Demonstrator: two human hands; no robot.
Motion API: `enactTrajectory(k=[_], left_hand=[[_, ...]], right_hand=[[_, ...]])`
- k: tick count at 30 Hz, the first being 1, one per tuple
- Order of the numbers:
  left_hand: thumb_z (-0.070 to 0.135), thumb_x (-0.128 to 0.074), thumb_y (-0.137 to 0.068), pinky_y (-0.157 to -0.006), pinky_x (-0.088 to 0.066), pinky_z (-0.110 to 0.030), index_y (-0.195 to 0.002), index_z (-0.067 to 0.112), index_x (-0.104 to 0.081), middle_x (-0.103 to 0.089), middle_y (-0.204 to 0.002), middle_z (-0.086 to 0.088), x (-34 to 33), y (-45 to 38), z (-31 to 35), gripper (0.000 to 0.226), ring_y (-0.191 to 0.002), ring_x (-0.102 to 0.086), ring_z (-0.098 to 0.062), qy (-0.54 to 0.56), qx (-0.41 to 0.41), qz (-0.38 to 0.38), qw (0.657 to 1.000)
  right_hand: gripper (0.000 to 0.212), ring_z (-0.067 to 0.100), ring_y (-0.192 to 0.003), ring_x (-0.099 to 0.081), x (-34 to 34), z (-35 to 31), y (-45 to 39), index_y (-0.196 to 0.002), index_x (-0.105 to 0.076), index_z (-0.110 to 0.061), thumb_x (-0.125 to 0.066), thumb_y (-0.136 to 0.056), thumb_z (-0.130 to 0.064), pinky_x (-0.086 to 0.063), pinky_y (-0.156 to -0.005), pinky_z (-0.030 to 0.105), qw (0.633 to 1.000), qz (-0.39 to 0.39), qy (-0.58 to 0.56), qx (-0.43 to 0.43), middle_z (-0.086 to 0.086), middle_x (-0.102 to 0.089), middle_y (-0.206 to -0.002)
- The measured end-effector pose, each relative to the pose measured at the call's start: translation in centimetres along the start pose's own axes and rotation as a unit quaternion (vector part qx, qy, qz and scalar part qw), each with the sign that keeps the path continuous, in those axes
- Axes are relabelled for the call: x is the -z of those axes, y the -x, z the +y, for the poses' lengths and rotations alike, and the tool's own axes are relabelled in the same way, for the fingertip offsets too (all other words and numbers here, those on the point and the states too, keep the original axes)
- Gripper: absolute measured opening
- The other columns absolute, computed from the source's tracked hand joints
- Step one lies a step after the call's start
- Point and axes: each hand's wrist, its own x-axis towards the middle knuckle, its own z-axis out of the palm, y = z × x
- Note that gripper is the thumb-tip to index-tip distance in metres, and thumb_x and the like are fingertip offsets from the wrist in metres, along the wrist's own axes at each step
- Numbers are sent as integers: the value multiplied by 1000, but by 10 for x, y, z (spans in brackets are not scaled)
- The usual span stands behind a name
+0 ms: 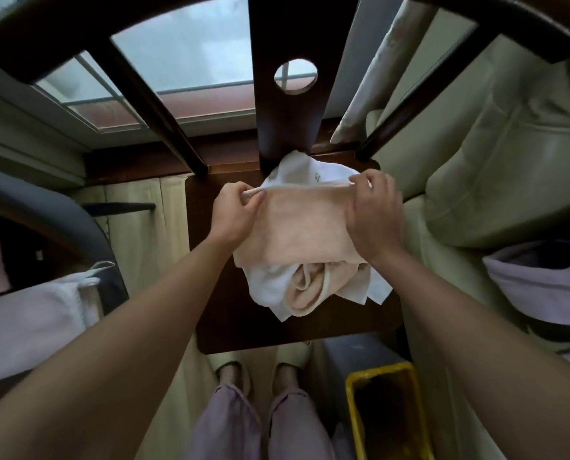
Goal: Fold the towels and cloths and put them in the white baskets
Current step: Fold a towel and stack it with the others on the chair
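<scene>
A dark wooden chair [297,320] is filling the middle of the view, its seat serving as the work surface and its back rising toward a window. A pale sofa [496,180] is lying just to the right, and a basket [28,313] lined with white cloth is sitting at the left edge, well apart from the hands; whether it is the one meant for the folded pieces I cannot tell for sure. On the seat a white cloth [270,290] is lying crumpled beneath a peach towel [303,234], part of which is bunching in a loose roll at the near side. The left hand [234,210] is pinching the towel's far left corner and the right hand [373,210] is pinching the far right corner, each grip closed on the hem, so the far edge is stretching taut between them. The step in hand appears to be opening the towel flat for its first fold. To do it well, the person should be lifting it clear of the white cloth so the two are not dragging together, keeping the top edge level, letting the bunched part drop out, then matching corner to corner before creasing.
</scene>
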Motion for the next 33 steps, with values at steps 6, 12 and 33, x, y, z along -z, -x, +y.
enactTrajectory(k=[6, 12, 33], left_hand=[[34, -46, -100, -87, -39, -25, -139, 20, -42, -48, -123, 9, -5, -15, -10, 42, -110, -48, -9, 47, 6, -143, 989], [46, -50, -96, -65, -45, -22, -89, 22, -66, -62, -79, 10, 19, -17, -17, 30, -71, -59, -2, 19, -27, -204, 978], [51, -38, -99, -58, -37, -26, -96, 6, -58, -54, -82, 1, 20, 15, -78, 49, -74, -51, -14, 68, 161, -8, 985]], right_hand=[[40, 35, -136, -39, -20, -6, -12, -129, -54, -5, -54, -90, -16, -24, -116, 45, 990, -83, -34, 104, 14, -56, -129], [22, 29, -93, -53, -10, -12, -27, -103, -66, -8, -55, -95, -25, -33, -96, 35, 978, -145, -69, 132, 9, -59, -92], [33, 32, -131, -42, -24, -90, 14, -127, -51, -8, -51, -94, -14, -19, -112, 40, 983, -32, -7, 179, 16, -50, -137]])
